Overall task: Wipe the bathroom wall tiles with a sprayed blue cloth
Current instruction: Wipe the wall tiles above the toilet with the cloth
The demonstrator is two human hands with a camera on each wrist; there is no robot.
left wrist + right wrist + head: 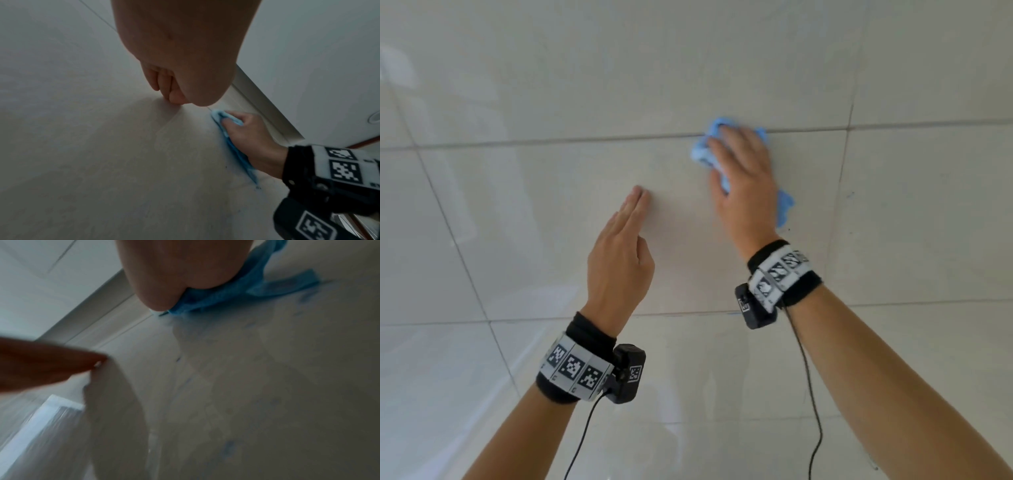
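Note:
A crumpled blue cloth lies against the glossy beige wall tiles, across a horizontal grout line. My right hand covers the cloth and presses it to the wall. The thumb and fingers pinch its folds, and a tail of cloth hangs below the palm. In the left wrist view, the cloth sits flattened between the right hand and the tile. The right wrist view is blurred, with cloth bunched under the palm. My left hand holds nothing; its straight fingertips touch the tile left of the cloth.
A pale cornice runs where the wall meets the ceiling, just beyond the cloth. Black cables hang from both wrist cameras. Small dark specks mark the tile right of the cloth. Tiles extend on all sides.

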